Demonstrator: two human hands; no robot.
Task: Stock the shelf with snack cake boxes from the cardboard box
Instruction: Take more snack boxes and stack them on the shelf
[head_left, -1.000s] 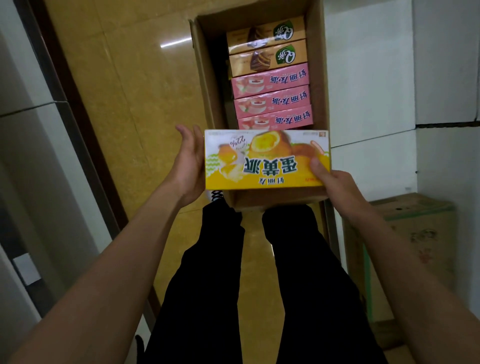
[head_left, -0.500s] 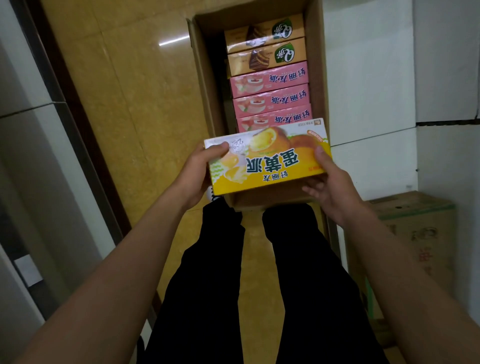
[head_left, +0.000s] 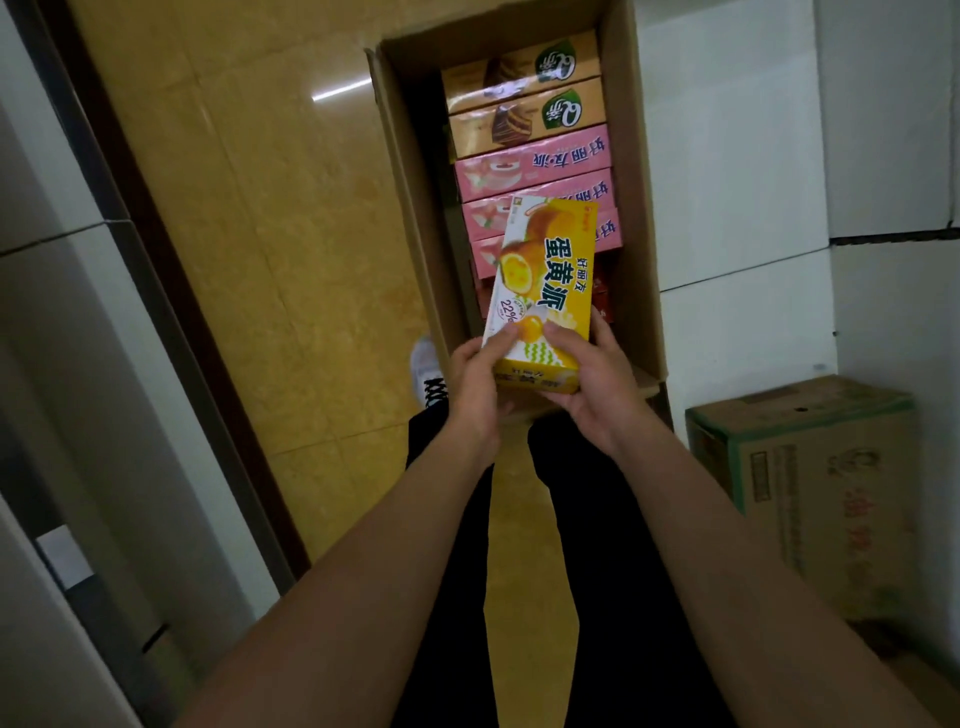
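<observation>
Holding a yellow snack cake box (head_left: 540, 291) endwise above the open cardboard box (head_left: 402, 208), left hand (head_left: 475, 387) and right hand (head_left: 597, 384) both gripping its near end, over rows of pink boxes (head_left: 535, 171) and tan boxes (head_left: 519, 91) inside.

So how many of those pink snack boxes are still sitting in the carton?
3 show. They lie in a row in the carton, below the two tan boxes: top pink, middle, bottom, which is partly behind the yellow box held in both hands. More may be hidden underneath.
</observation>
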